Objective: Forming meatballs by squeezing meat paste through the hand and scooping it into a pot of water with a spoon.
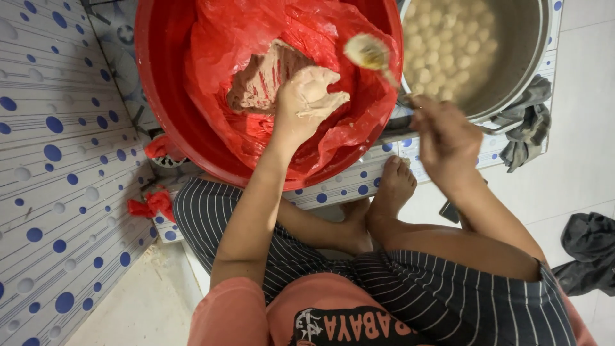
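The left hand [306,102] squeezes a lump of soft pale paste [320,86] over the big round red plastic tub [160,96]; the right hand [445,138] grips a metal spoon [368,52]; scoop small, even balls

A low tiled ledge [359,186], white with blue dots, carries a red basin [160,96] and a metal pot [512,57] side by side. A grey rag [528,125] lies by the pot. On the pale floor [576,192], a dark cloth [589,250] lies apart.
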